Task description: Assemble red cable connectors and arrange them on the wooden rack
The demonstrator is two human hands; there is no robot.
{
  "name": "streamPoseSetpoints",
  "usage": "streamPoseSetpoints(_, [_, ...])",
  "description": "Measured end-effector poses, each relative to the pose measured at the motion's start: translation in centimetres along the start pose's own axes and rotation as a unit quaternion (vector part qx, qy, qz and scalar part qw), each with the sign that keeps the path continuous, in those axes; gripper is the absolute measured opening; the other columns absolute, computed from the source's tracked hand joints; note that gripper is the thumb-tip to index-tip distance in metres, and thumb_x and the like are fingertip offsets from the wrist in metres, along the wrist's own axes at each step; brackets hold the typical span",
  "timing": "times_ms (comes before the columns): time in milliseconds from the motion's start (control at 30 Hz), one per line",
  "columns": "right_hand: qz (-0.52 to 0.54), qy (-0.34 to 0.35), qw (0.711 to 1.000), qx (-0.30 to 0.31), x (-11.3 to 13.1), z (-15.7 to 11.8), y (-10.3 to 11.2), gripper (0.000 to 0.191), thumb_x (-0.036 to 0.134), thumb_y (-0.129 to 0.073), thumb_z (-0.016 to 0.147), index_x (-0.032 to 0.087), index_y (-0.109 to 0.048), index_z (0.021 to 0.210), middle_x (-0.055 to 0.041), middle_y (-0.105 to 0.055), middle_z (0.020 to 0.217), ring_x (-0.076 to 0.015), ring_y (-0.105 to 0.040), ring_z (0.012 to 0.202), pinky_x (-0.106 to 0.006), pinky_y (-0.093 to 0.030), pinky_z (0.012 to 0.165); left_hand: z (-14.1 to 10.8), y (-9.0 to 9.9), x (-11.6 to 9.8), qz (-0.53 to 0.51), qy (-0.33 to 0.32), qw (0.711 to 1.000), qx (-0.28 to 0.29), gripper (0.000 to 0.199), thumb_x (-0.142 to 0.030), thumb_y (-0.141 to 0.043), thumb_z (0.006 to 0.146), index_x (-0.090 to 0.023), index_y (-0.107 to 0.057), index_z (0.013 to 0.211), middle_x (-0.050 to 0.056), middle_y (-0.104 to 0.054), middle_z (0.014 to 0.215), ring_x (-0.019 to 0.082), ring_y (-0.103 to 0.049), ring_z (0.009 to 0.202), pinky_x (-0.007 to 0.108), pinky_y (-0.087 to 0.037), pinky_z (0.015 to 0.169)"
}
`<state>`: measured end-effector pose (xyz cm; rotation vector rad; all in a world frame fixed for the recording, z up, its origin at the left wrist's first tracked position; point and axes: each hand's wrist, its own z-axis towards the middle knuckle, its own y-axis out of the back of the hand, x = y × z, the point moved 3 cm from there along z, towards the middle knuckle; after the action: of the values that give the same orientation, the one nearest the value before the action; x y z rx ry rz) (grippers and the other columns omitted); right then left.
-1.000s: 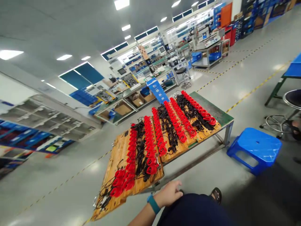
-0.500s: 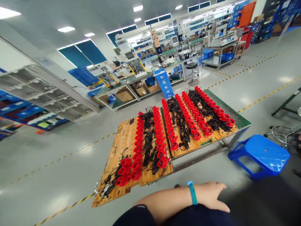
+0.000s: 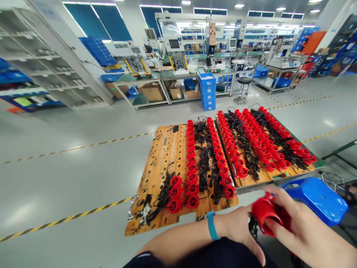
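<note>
Low at the right, my right hand (image 3: pixel 298 227) is closed on a round red plastic housing (image 3: pixel 263 213) with an open end, one digit reaching into the opening. Against its left side is my left hand (image 3: pixel 237 225), with a blue-green wristband (image 3: pixel 212 226) on the wrist. Its thumb points down, and a black cable (image 3: pixel 253 225) lies between thumb and palm; the other fingers are hidden behind the housing. Beyond the hands, rows of like red housings (image 3: pixel 191 158) with bundled black cables (image 3: pixel 204 163) stand on a wooden board with holes (image 3: pixel 160 158).
A second wooden board (image 3: pixel 247 181) with more red rows lies to the right on the table. A blue plastic stool (image 3: pixel 318 197) stands at the right. Stacked blue crates (image 3: pixel 207 93) and workbenches (image 3: pixel 145 82) with machines are farther back. Striped tape (image 3: pixel 92 211) marks the floor.
My right hand has come into view with a red housing. My left hand, earlier stretched out with nothing in it, now meets the housing and its cable. The view has turned and levelled.
</note>
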<state>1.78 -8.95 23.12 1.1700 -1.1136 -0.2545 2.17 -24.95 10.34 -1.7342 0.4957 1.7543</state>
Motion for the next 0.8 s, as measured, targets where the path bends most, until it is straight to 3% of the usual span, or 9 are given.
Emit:
streamPoseSetpoints(67, [0.025,0.013,0.998,0.054,6.8,6.2,-1.4,0.044,0.031,-0.053,0.098,0.024,-0.044,0.140,-0.0052,-0.073,0.093,-0.0208,-0.071,0.078,-0.030,-0.055,0.068,-4.3,2.3,-0.9,-0.039,-0.003,0.999,0.004,0.122,-0.053,-0.104,0.031,-0.024,-0.061,0.141,0.010,-0.069,0.132,0.041,-0.060,0.129,0.053,-0.042,0.120])
streamPoseSetpoints(133, [0.030,0.033,0.998,0.049,12.0,12.0,-2.9,0.044,0.030,-0.055,0.095,0.020,-0.045,0.137,-0.0031,-0.072,0.086,-0.0202,-0.069,0.074,-0.029,-0.051,0.066,-8.1,4.7,-1.6,-0.116,0.003,0.993,-0.020,0.116,-0.047,-0.105,0.032,-0.025,-0.063,0.138,0.011,-0.073,0.122,0.038,-0.065,0.121,0.052,-0.049,0.112])
streamPoseSetpoints(233, [0.015,0.067,0.998,-0.005,16.9,19.6,-5.3,0.047,0.032,-0.059,0.092,0.017,-0.047,0.135,-0.0026,-0.072,0.085,-0.0196,-0.068,0.073,-0.030,-0.050,0.070,-12.5,8.9,-3.1,-0.236,0.039,0.970,-0.044,0.113,-0.039,-0.106,0.038,-0.027,-0.059,0.140,0.008,-0.075,0.107,0.027,-0.072,0.098,0.042,-0.058,0.090])
streamPoseSetpoints(300, [0.025,0.060,0.997,-0.042,18.6,24.1,-7.0,0.047,0.032,-0.063,0.090,0.016,-0.050,0.132,-0.0031,-0.072,0.087,-0.0189,-0.067,0.074,-0.031,-0.050,0.073,-14.5,12.2,-4.8,-0.240,0.069,0.967,-0.055,0.094,-0.037,-0.104,0.046,-0.024,-0.066,0.131,0.005,-0.073,0.097,0.018,-0.069,0.082,0.032,-0.056,0.079])
streamPoseSetpoints(400, [0.070,0.029,0.991,-0.106,20.2,29.8,-9.3,0.048,0.033,-0.066,0.087,0.016,-0.052,0.130,-0.0042,-0.073,0.092,-0.0191,-0.067,0.078,-0.034,-0.052,0.078,-16.7,18.0,-8.3,-0.121,0.082,0.985,-0.096,0.044,-0.035,-0.097,0.061,-0.016,-0.077,0.095,0.001,-0.070,0.081,0.013,-0.061,0.073,0.029,-0.051,0.077])
streamPoseSetpoints(533, [0.135,0.021,0.973,-0.187,21.0,35.6,-11.0,0.052,0.042,-0.066,0.085,0.015,-0.053,0.128,-0.0031,-0.071,0.089,-0.0208,-0.066,0.079,-0.037,-0.052,0.082,-18.3,26.1,-13.0,0.127,0.087,0.972,-0.180,0.016,-0.029,-0.081,0.077,-0.016,-0.073,0.081,0.000,-0.068,0.074,0.015,-0.059,0.068,0.031,-0.049,0.073])
streamPoseSetpoints(667, [0.199,0.015,0.950,-0.242,19.9,39.9,-12.3,0.055,0.047,-0.065,0.085,0.017,-0.051,0.128,-0.0020,-0.069,0.088,-0.0206,-0.066,0.078,-0.036,-0.052,0.080,-18.5,34.5,-15.9,0.412,0.011,0.866,-0.284,0.005,-0.021,-0.070,0.087,-0.018,-0.073,0.085,0.002,-0.071,0.079,0.017,-0.062,0.074,0.033,-0.050,0.077])
streamPoseSetpoints(733, [0.224,0.005,0.941,-0.252,18.7,41.5,-13.9,0.057,0.048,-0.065,0.085,0.018,-0.049,0.131,-0.0016,-0.069,0.091,-0.0200,-0.066,0.080,-0.035,-0.052,0.081,-18.5,37.9,-15.3,0.503,-0.029,0.798,-0.332,0.012,-0.014,-0.063,0.088,-0.019,-0.074,0.088,0.005,-0.073,0.089,0.021,-0.066,0.087,0.036,-0.051,0.087])
streamPoseSetpoints(800, [0.235,-0.051,0.943,-0.231,17.1,42.6,-16.9,0.056,0.047,-0.064,0.086,0.020,-0.049,0.133,-0.0017,-0.070,0.096,-0.0191,-0.066,0.086,-0.033,-0.052,0.085,-18.5,40.2,-13.0,0.536,-0.032,0.765,-0.355,0.021,-0.009,-0.058,0.088,-0.020,-0.076,0.090,0.008,-0.073,0.098,0.022,-0.066,0.097,0.038,-0.050,0.094])
